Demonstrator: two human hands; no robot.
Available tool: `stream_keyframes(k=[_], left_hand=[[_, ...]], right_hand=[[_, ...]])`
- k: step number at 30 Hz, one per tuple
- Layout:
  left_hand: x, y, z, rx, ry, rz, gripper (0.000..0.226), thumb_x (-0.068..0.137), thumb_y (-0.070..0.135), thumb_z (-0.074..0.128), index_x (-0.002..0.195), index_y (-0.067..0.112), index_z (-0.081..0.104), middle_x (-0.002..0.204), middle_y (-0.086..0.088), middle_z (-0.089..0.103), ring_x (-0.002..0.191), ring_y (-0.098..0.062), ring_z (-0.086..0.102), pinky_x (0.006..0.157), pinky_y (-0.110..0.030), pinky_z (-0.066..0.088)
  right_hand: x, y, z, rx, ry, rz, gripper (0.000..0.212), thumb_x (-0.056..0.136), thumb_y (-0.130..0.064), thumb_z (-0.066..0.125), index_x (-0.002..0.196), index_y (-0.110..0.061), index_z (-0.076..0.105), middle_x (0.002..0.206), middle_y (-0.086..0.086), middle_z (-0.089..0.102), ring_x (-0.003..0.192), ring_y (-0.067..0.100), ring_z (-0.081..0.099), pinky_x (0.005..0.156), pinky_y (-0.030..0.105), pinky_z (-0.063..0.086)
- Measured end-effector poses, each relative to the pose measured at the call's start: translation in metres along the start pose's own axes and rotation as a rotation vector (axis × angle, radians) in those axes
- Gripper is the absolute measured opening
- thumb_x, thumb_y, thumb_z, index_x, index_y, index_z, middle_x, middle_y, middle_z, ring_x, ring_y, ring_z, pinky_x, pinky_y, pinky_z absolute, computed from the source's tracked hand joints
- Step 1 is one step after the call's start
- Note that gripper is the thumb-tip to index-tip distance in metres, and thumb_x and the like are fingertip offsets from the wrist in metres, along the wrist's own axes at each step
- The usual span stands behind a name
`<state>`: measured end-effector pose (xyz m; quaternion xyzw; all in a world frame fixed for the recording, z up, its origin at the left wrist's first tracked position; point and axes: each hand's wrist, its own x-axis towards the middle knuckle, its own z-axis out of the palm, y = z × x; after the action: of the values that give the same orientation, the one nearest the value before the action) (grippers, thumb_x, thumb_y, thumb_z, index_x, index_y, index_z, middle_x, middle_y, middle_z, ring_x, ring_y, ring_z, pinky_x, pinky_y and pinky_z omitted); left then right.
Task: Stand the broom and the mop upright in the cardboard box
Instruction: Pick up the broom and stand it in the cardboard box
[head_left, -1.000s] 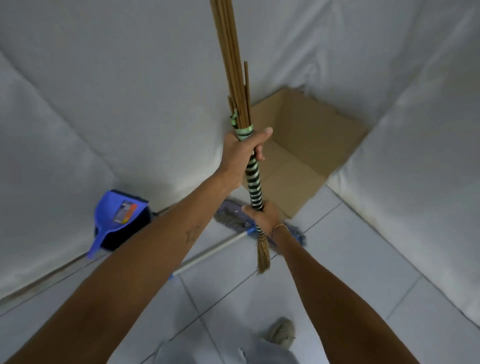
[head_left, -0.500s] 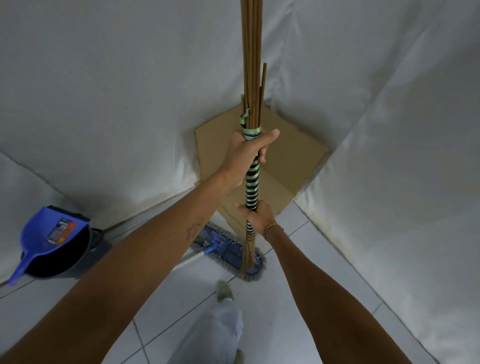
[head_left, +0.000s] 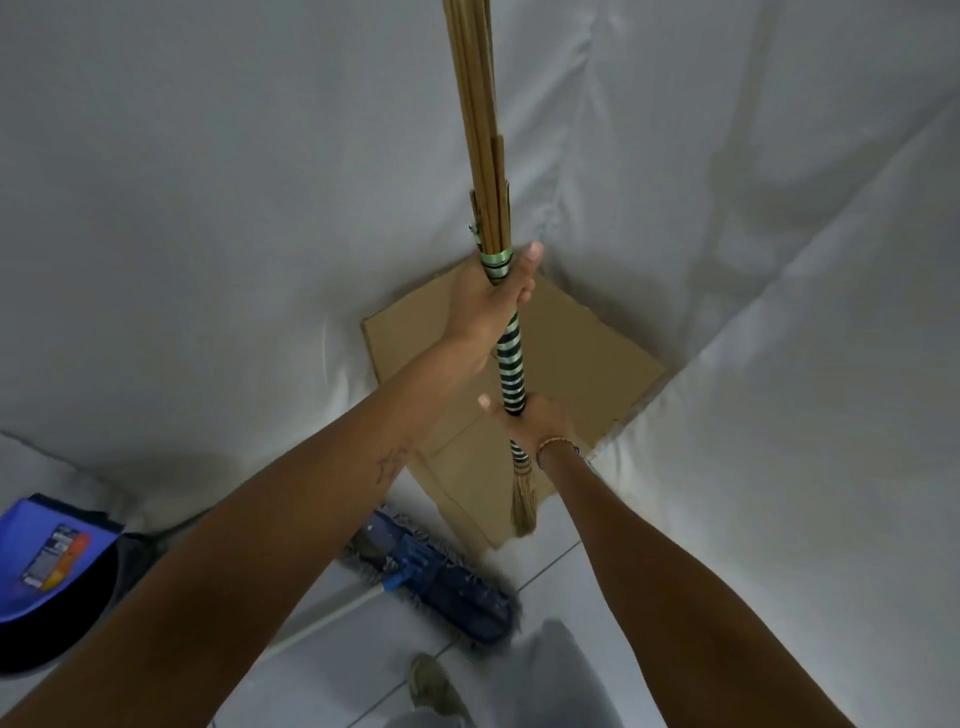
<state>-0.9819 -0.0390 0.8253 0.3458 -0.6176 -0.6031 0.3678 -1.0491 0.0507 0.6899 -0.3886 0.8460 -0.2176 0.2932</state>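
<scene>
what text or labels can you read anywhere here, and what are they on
No text can be read.
Sticker on the blue dustpan: printed label with orange and white patches, too small and blurred to read.
Broom, mop, cardboard box: no print visible.

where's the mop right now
The mop lies flat on the tiled floor at lower centre of the head view, just in front of the cardboard box.
</scene>
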Motion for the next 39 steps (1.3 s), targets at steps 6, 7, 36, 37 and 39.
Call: stream_keyframes(k=[6,7,36,37,39], left_hand=[[0.103,-0.036,0.024,0.132,-0.137,-0.007,0.049,0.091,0.053,0.046,0.102,0.005,0.049,0.076,0.000,0.059,0.075,-0.011,0.059,0.081,-0.030,0.051],[0.122,-0.045,0.028,0.150,-0.148,-0.048,0.048,0.093,0.049,0.044,0.110,0.004,0.041,0.083,-0.002,0.058,0.080,-0.011,0.058,0.081,-0.027,0.050],[0.484,-0.339,0.086,0.382,0.025,-0.318,0.037,0.089,0.032,0.062,0.114,0.006,0.055,0.107,-0.019,0.066,0.101,-0.031,0.063,0.081,-0.032,0.052],[0.490,-0.345,0.086,0.387,0.037,-0.318,0.037,0.089,0.033,0.062,0.114,0.006,0.055,0.107,-0.019,0.066,0.100,-0.031,0.063,0.079,-0.030,0.051],[0.502,-0.358,0.084,0.402,0.070,-0.310,0.038,0.090,0.033,0.061,0.114,0.005,0.056,0.105,-0.019,0.066,0.098,-0.031,0.063,0.077,-0.031,0.050]], right_hand=[[0.116,0.007,-0.017,0.032,-0.034,0.009,0.052,0.077,-0.063,0.057,0.052,-0.024,0.034,0.052,-0.004,0.043,0.065,0.024,0.051,0.061,0.031,0.038],[0.139,0.011,-0.017,0.054,-0.046,0.005,0.052,0.077,-0.061,0.059,0.053,-0.023,0.033,0.052,-0.005,0.041,0.065,0.024,0.049,0.061,0.031,0.037],[0.585,0.125,0.093,0.178,-0.314,0.029,0.030,0.087,-0.017,0.061,0.109,0.004,0.057,0.114,0.025,0.060,0.106,0.036,0.058,0.088,0.036,0.045],[0.593,0.126,0.097,0.176,-0.312,0.030,0.030,0.087,-0.016,0.061,0.108,0.004,0.058,0.113,0.025,0.060,0.106,0.037,0.058,0.088,0.037,0.045],[0.611,0.129,0.106,0.169,-0.305,0.028,0.031,0.086,-0.017,0.061,0.108,0.005,0.058,0.112,0.026,0.061,0.105,0.037,0.059,0.085,0.035,0.045]])
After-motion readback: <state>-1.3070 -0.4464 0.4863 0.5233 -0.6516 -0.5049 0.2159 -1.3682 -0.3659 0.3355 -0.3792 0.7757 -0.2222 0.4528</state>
